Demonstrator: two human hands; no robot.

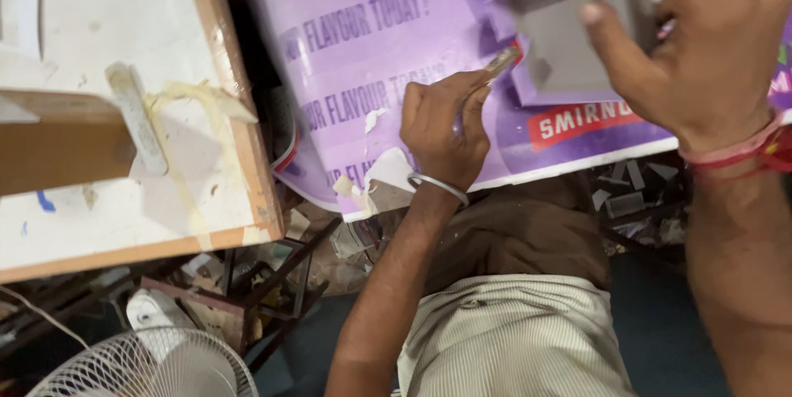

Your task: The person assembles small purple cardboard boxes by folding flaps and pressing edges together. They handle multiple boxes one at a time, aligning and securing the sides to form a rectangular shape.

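Purple printed board (371, 59) fills the far middle of the scene, tilted, its near white edge running from centre toward the right. We note the left hand (443, 129) fisted tight round a thin tool (499, 63), a metal bangle (439, 186) at the wrist, forearm rising from the near centre. The tool's tip sits against the near left corner of a small grey-and-purple box shape (561, 42) standing on the board; whether blade or brush we cannot tell.

The right hand (701, 42) comes in from the right, fingers spread and curved over the box, thumb laid along its front face, holding it steady. Red thread bands (742, 153) circle that wrist. The box's open grey hollow looks empty, though the hand covers its right part.

Torn white patches (384, 170) show where the purple facing has peeled near the left hand. Left of us lies a white panel with a wooden frame (247, 141), smeared with dried yellowish glue. A white fan guard (153, 364) is cut off at the near left. Clutter under the board is too dark to sort.
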